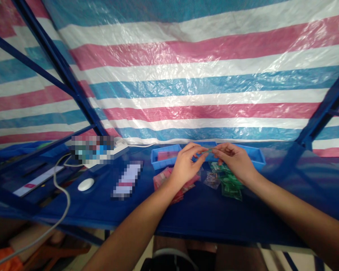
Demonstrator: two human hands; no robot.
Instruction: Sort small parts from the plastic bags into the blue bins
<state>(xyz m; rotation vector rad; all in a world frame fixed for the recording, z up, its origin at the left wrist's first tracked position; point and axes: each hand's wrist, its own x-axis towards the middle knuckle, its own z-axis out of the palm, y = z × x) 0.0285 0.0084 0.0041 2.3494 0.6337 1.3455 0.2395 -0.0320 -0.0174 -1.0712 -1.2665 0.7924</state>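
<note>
Above the blue bins, my left hand (pixel 188 160) and my right hand (pixel 234 160) meet fingertip to fingertip. Both pinch a small thin greenish piece (pixel 210 149), too small and blurred to name. Beneath my left hand lies a pile of small red plastic packets (pixel 164 177). Green plastic packets (pixel 232 184) are heaped under my right hand. Between the two piles are small clear packets (pixel 211 180) with little bits inside.
Blue bins stand along the back: a left bin (pixel 155 165) with red packets in it, and a right bin (pixel 259 160). Farther left are a blurred-out phone-shaped object (pixel 127 180), a white oval object (pixel 86 184), a power strip (pixel 115 151) and a grey cable (pixel 68 203).
</note>
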